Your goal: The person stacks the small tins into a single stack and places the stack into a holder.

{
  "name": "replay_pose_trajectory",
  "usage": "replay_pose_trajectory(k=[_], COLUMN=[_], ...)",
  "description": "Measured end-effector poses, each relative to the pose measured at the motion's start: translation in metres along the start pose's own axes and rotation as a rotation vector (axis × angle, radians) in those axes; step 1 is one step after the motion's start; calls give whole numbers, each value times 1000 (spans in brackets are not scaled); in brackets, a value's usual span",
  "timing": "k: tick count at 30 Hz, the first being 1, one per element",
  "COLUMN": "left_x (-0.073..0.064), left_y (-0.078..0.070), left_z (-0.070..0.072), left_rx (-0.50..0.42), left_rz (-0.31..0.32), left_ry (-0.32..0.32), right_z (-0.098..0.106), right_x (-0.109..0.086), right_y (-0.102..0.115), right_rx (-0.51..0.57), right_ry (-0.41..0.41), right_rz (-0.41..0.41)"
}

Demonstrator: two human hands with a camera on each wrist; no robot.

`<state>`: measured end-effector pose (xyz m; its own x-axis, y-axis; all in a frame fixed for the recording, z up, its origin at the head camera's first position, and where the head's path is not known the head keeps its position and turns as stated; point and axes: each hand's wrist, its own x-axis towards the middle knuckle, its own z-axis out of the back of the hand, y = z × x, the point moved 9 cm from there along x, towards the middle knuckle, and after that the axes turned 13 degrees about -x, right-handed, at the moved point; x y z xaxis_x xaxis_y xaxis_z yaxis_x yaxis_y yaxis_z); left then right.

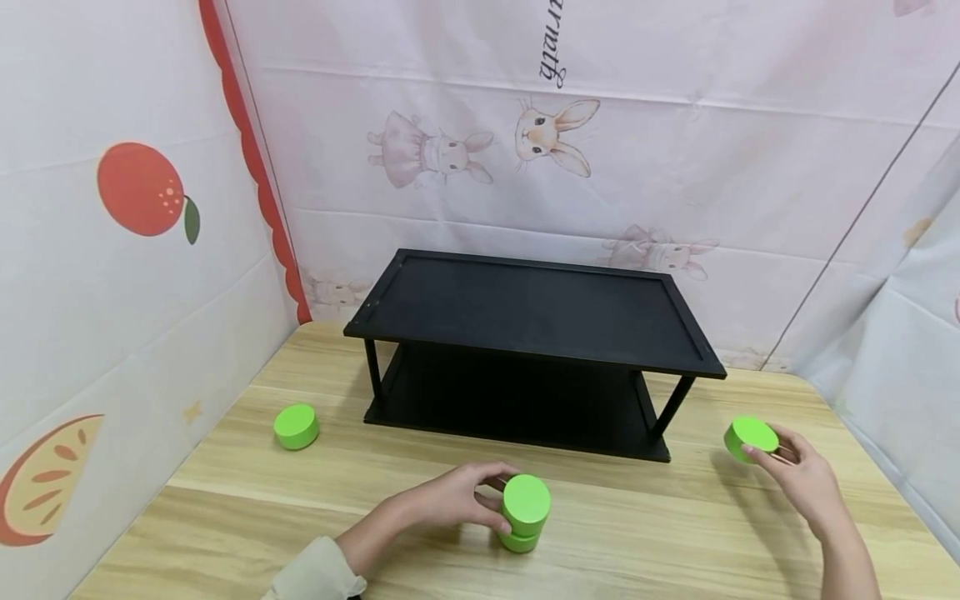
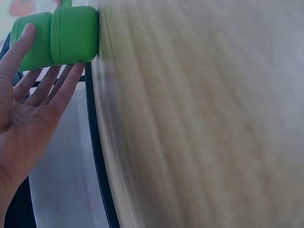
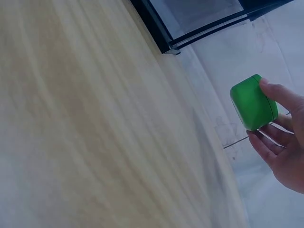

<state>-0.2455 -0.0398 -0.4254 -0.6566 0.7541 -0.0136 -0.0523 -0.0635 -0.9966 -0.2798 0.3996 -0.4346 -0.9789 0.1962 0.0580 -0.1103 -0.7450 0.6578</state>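
Two green round containers are stacked near the front middle of the table, the lower container (image 1: 519, 543) mostly covered by the upper container (image 1: 527, 500). My left hand (image 1: 468, 498) grips the upper one from its left side. In the left wrist view the thumb lies on that container (image 2: 37, 42), with the fingers round the far side. At the right, my right hand (image 1: 806, 475) pinches another green round container (image 1: 752, 437) between thumb and fingers. It is held up over the table, tilted, with a seam around it in the right wrist view.
A black two-tier rack (image 1: 532, 312) stands at the back middle of the wooden table (image 1: 622, 533). One more green round container (image 1: 296, 427) sits at the left, beside the rack. Printed cloth (image 1: 450, 75) hangs behind and at both sides.
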Motion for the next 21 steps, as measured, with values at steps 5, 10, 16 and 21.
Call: replay_pose_trajectory(k=[5, 10, 16, 21], left_x=[0, -1, 0, 0], left_y=[-2, -2, -2, -3], left_z=[0, 0, 0, 0], left_rx=[25, 32, 18, 18], left_rz=[-11, -10, -13, -16], left_ry=[-4, -8, -8, -7], right_z=[2, 5, 15, 22], right_x=[11, 7, -10, -26], right_y=[-19, -7, 27, 59], right_rx=[-2, -4, 14, 20], right_ry=[-45, -34, -55, -60], right_rz=[54, 64, 112, 115])
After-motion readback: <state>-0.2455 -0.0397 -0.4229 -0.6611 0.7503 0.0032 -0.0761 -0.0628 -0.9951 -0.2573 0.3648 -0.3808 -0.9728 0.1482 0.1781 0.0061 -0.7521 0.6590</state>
